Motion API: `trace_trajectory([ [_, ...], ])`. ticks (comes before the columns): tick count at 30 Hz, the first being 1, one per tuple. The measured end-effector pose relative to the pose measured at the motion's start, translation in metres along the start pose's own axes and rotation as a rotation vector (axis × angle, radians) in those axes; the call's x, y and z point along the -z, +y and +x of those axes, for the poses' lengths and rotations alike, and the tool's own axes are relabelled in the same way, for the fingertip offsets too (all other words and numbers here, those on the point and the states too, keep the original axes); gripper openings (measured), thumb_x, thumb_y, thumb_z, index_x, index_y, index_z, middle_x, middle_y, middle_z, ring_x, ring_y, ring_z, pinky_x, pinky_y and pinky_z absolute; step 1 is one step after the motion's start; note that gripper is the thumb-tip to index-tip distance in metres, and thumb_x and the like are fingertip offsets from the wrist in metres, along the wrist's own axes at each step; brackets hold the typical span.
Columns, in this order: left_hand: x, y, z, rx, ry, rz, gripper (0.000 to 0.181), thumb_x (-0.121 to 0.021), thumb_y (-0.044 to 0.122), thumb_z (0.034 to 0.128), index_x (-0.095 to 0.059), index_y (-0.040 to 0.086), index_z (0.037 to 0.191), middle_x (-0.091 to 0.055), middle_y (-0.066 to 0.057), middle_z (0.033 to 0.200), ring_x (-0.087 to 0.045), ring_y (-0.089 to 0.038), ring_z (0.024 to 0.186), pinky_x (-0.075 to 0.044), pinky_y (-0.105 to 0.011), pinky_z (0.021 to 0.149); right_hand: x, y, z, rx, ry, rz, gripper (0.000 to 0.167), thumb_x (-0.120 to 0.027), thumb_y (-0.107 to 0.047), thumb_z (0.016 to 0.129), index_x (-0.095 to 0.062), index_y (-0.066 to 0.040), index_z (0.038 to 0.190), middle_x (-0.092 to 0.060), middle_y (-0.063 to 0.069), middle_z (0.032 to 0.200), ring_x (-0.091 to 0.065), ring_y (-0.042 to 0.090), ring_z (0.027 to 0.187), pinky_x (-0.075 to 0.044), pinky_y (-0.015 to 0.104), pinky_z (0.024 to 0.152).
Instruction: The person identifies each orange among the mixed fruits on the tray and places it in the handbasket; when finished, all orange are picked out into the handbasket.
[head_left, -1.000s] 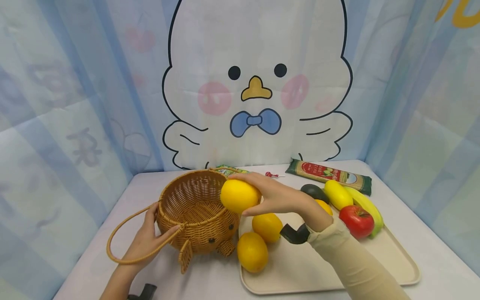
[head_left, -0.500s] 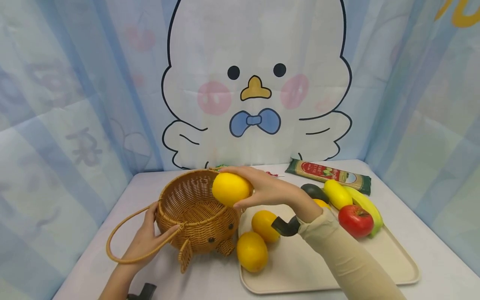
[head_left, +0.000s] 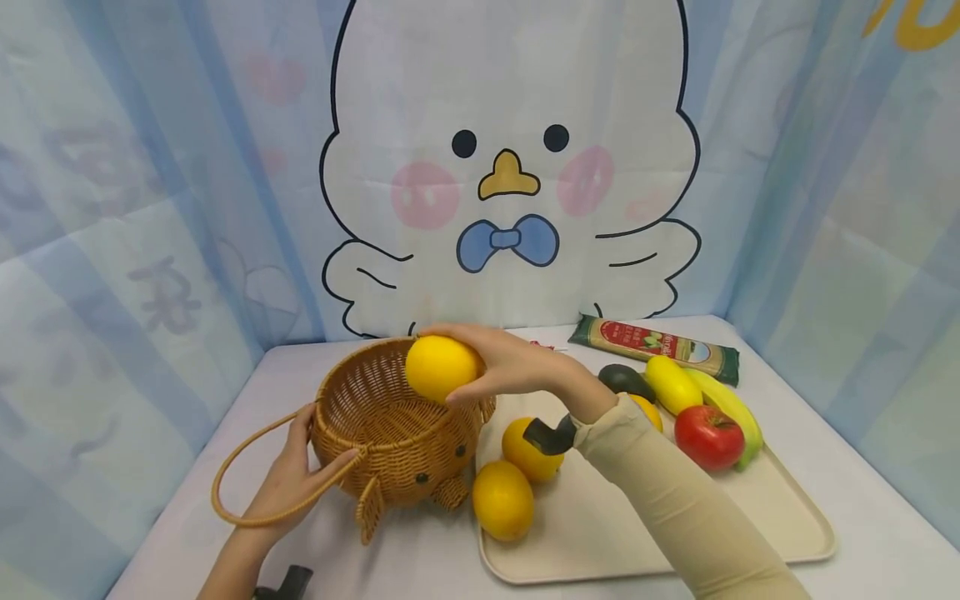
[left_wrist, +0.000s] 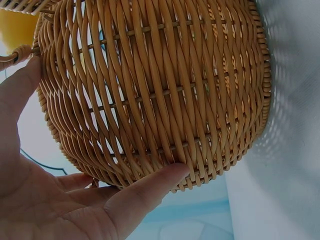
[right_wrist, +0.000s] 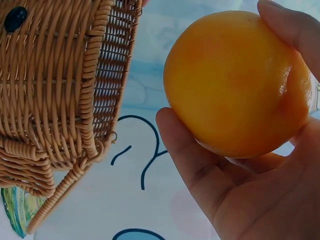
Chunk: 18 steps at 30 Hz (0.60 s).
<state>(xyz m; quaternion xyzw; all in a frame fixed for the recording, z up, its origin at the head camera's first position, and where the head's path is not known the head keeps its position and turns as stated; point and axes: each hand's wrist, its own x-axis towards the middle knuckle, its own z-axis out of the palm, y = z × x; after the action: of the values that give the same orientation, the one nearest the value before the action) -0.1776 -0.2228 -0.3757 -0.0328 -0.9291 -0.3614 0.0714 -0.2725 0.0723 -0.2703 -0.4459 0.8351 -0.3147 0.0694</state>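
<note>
Shifting left since the earlier frame is the right hand point(head_left: 501, 360); the spread left hand point(head_left: 287, 481) is steadying the round brown wicker basket point(head_left: 396, 468); a round yellow-orange fruit point(head_left: 439, 368), pinched by right thumb and fingers, is hovering above its right rim, needing gentle lowering

Smooth round orange fruit point(head_left: 442, 369) above a brown wicker basket point(head_left: 401, 477), near its rim.

The basket point(right_wrist: 55, 75) looks like ridged woven wicker, the held orange point(right_wrist: 230, 85) smooth and glossy, the tray point(head_left: 570, 525) matt.
</note>
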Motion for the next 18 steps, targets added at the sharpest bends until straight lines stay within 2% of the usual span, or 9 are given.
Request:
trace_trajectory([
  [9, 0.000, 0.000, 0.000, -0.014, 0.004, -0.015, 0.086, -0.059, 0.047, 0.0897, -0.007, 0.011, 0.149, -0.022, -0.027, 0.152, -0.023, -0.047, 0.139, -0.026, -0.066, 0.108, 0.005, -0.003, 0.014, -0.014, 0.004, 0.039, 0.079, -0.076, -0.031, 0.078, -0.033, -0.029, 0.144, -0.045, -0.004, 0.140, -0.054, 0.015, 0.109, -0.051, 0.033, 0.091],
  [18, 0.001, 0.002, 0.000, -0.002, -0.007, -0.005, 0.087, -0.058, 0.047, 0.0898, -0.006, 0.010, 0.149, -0.019, -0.028, 0.153, -0.022, -0.047, 0.139, -0.024, -0.065, 0.109, 0.005, -0.008, 0.031, 0.001, -0.013, 0.009, 0.080, -0.075, -0.032, 0.078, -0.033, -0.027, 0.145, -0.047, -0.004, 0.139, -0.054, 0.013, 0.109, -0.051, 0.029, 0.090],
])
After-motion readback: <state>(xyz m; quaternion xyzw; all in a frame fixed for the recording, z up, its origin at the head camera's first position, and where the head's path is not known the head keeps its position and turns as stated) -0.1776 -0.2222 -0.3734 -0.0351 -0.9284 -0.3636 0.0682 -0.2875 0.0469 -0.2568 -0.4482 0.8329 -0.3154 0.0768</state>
